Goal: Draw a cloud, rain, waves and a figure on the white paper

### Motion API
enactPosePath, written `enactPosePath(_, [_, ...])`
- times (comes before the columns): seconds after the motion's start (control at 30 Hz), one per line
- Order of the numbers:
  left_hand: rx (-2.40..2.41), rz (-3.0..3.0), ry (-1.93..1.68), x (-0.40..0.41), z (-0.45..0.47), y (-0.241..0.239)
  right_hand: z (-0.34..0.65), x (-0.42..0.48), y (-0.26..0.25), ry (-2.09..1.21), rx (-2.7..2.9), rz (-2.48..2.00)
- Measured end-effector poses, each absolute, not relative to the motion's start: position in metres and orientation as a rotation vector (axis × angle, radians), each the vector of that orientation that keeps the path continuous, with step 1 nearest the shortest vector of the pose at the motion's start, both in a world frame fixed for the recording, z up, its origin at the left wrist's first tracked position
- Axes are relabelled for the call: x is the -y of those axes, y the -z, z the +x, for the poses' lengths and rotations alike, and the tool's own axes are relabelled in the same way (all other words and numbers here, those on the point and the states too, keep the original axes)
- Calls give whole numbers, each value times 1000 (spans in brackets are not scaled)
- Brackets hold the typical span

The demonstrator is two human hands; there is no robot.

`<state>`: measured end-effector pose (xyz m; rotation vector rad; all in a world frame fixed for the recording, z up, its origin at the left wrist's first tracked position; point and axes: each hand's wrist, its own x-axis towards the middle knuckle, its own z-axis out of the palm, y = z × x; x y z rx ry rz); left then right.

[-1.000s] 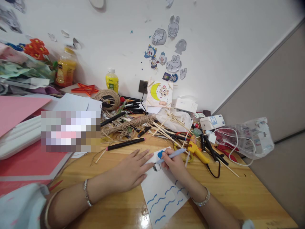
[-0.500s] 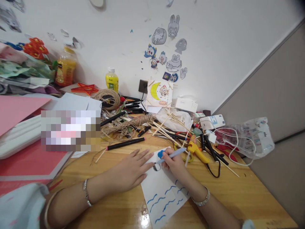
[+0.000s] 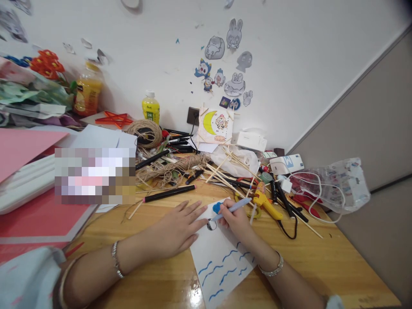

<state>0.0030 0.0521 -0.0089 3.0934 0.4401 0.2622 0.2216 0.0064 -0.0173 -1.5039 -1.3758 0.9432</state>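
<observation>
We see the bare left hand (image 3: 172,231) just left of the lower centre of the frame, laid flat with its fingers spread, the fingertips on the upper left edge of a white sheet of drawing paper (image 3: 210,253). The bare right hand (image 3: 236,221), right of it, is closed around a slim pale lavender-blue pen (image 3: 240,205), which slants down to the left. We find the pen's tip at a small, round, black-outlined drawing (image 3: 211,225), close to the left index fingertip; we cannot tell whether it presses on the sheet.

The sheet lies slantwise at the lower centre of the frame, on a glossy light-brown wooden table (image 3: 322,270). On it we make out a solid blue patch (image 3: 216,207) near the top, partly covered by the right hand, and wavy blue lines (image 3: 228,277) across the lower half.

Above the left hand we see a long black marker with a pink end (image 3: 170,193). Right of the right hand, at the centre right, lies a yellow glue gun (image 3: 268,206); thin pale wooden sticks (image 3: 222,177) are strewn above the sheet, below a white plastic bag (image 3: 246,159).
</observation>
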Motion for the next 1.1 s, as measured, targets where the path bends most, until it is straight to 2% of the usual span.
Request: enactPosePath(1.1, [-439, 3071, -304, -54, 2, 14, 223, -6, 20, -961, 1392, -1467])
